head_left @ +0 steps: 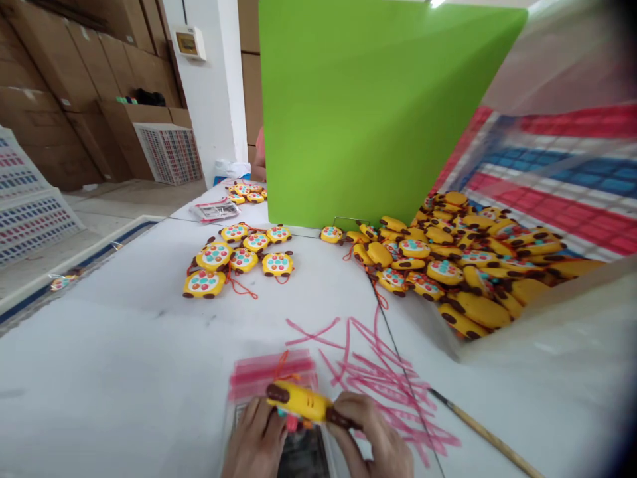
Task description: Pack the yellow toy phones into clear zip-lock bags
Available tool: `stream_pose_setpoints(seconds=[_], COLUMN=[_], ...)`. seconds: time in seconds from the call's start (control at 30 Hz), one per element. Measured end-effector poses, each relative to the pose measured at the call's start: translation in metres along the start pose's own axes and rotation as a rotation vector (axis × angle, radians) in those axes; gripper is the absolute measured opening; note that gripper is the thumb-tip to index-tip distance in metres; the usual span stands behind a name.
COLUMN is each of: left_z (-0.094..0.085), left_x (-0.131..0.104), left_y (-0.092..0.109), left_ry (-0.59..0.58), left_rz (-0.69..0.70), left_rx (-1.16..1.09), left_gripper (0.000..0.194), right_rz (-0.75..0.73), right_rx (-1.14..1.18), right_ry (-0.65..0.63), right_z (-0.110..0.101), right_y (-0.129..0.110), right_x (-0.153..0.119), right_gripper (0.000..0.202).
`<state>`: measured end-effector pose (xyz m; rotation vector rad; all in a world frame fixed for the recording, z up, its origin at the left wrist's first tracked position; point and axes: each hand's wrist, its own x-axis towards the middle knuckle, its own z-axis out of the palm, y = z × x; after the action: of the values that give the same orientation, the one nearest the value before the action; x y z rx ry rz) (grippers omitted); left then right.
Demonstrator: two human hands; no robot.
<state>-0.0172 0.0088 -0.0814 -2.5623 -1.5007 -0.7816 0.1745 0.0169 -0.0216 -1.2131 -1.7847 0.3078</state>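
Note:
A yellow animal-shaped toy (301, 401) with brown ends and coloured buttons is tilted edge-on near the table's front. My right hand (373, 431) pinches its right brown end between thumb and fingers. At the toy's left underside, the curled fingers of my left hand (255, 438) grip it, their tips partly hidden. An orange cord (282, 364) loops up behind the toy. Beneath both hands lie clear plastic bags with a pink top strip (271, 369) and something dark showing through lower down.
Several like toys (243, 259) lie face up at the middle left. A large heap of them (448, 255) spills from a clear plastic sack (562, 325) at right. A thin brush (488, 431) lies front right. Behind stands a green board (368, 113); a person's arm (259, 159) shows beside it.

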Motion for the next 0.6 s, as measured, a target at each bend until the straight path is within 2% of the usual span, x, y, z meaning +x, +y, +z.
stream_pose_setpoints(seconds=[0.13,0.23,0.33,0.4,0.47,0.53,0.6], left_z=[-0.007,-0.010,-0.011,-0.010,-0.007,-0.004,-0.005], left_x=[0.005,0.005,0.005,0.004,0.003,0.001,-0.001], left_y=[0.003,0.003,0.004,0.004,0.005,0.005,0.006], left_ry=[0.020,-0.014,-0.090,-0.093,-0.051,0.015,0.021], left_rz=[-0.058,-0.079,-0.128,-0.143,-0.137,-0.093,-0.022], left_rx=[-0.090,-0.136,-0.182,-0.178,-0.125,-0.049,-0.024], left_gripper=[0.023,0.023,0.022,0.022,0.021,0.022,0.023], right_rz=[0.201,0.348,0.405,0.397,0.371,0.339,0.307], right_rx=[0.134,0.162,0.158,0.135,0.105,0.101,0.124], right_ry=[-0.215,-0.301,-0.408,-0.467,-0.460,-0.401,-0.335], right_z=[-0.017,-0.022,-0.021,-0.022,-0.023,-0.024,-0.023], right_y=[0.006,0.009,0.008,0.004,-0.001,-0.006,-0.011], right_x=[0.015,0.021,0.028,0.037,0.049,0.063,0.078], right_gripper=[0.010,0.009,0.011,0.012,0.010,0.011,0.013])
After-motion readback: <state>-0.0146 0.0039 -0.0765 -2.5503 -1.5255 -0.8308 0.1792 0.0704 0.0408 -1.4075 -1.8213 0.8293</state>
